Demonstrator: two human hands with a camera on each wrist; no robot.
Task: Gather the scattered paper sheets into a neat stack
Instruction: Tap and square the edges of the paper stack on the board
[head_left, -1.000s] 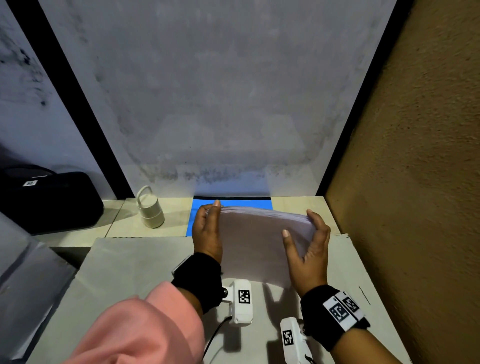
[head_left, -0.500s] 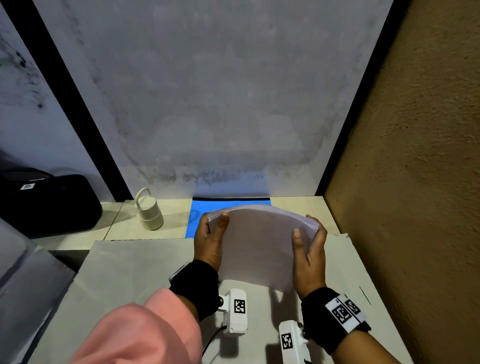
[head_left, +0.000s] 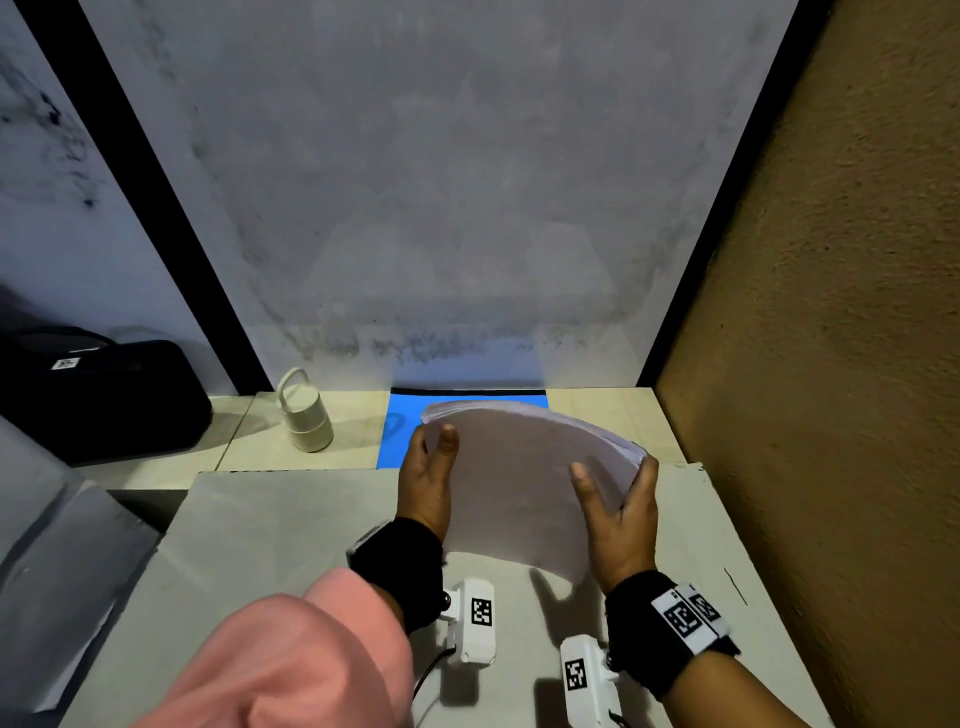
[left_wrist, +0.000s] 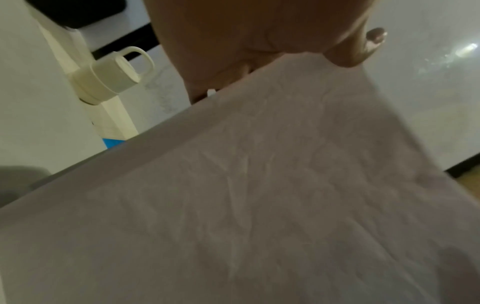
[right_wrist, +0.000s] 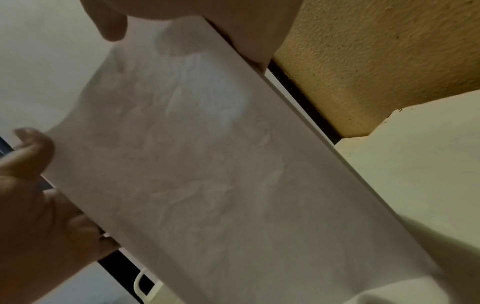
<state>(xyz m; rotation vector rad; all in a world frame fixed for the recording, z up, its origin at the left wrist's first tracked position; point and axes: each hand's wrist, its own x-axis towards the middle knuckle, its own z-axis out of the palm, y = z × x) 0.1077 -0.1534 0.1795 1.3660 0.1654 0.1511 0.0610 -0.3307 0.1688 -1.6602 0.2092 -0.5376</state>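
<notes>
**Sheets gathered, squaring and set-down still to come**

The sheets (head_left: 524, 478) are all in 1 bundle, held up on edge above the far middle of the counter (head_left: 270, 525), in front of the blue mat (head_left: 400, 415). The bundle bows toward the camera and its top edge fans slightly at the right, where separate sheet edges show, so it is gathered but not yet neat. The bottom edge hangs just above the counter; I cannot tell whether it touches.

The left hand (head_left: 428, 483) grips the bundle's left edge, thumb on the near face and fingers behind. The right hand (head_left: 618, 519) grips the right edge the same way, thumb across the near face, fingers wrapped round the back.

No loose sheets show on the counter, so collecting looks finished. What seems left is tapping the edges flush against the counter and laying the stack flat.

Further out, a cream bottle (head_left: 306, 415) stands near the far left corner, and a black case (head_left: 98, 395) sits beyond the counter's left edge.
</notes>
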